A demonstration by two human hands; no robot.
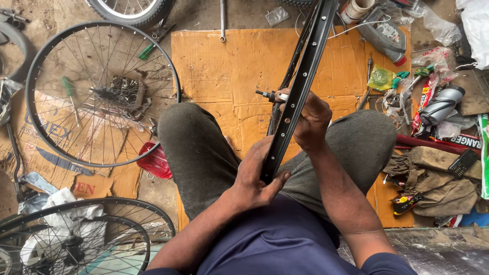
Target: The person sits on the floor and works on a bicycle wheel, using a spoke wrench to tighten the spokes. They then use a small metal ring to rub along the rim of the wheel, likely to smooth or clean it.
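A black bicycle rim stands on edge between my knees and runs up out of the top of the view. My left hand grips its lower end near my lap. My right hand is wrapped around the rim higher up, by the spokes and the hub axle, whose metal end sticks out to the left. The hub body is mostly hidden behind the rim and my right hand.
An orange cardboard sheet lies under my legs. A spoked wheel lies on the left, with two more wheels at bottom left and a red saddle by my left knee. Bottles, rags, bags and tools clutter the right.
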